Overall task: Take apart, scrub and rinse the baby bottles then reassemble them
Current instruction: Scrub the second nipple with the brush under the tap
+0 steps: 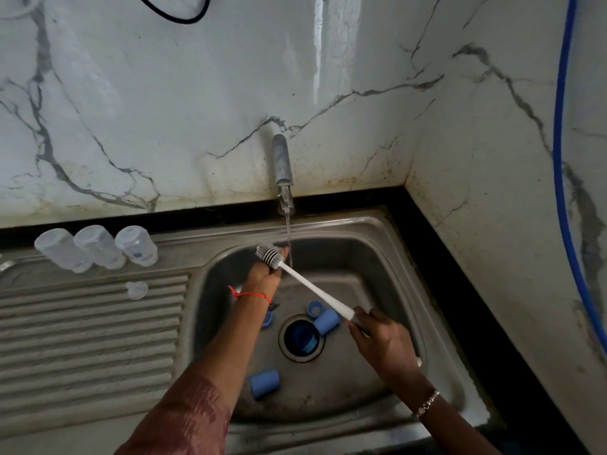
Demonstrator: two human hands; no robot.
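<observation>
My right hand (382, 343) grips the white handle of a bottle brush (308, 285). Its grey bristle head rests against the fingers of my left hand (262, 274), right beside the thin water stream from the tap (283, 165). Three clear bottle bodies (98, 246) stand upside down on the drainboard at the back left. A clear teat (137, 289) lies on the ribbed drainboard. Blue caps (264, 384) and blue rings (315, 308) lie in the steel sink basin (361, 257), around the drain (301, 338).
The ribbed drainboard (92, 339) stretches left of the basin. Marble walls meet in a corner at the right, with a blue hose (560, 159) hanging down the right wall. A black counter edge borders the sink.
</observation>
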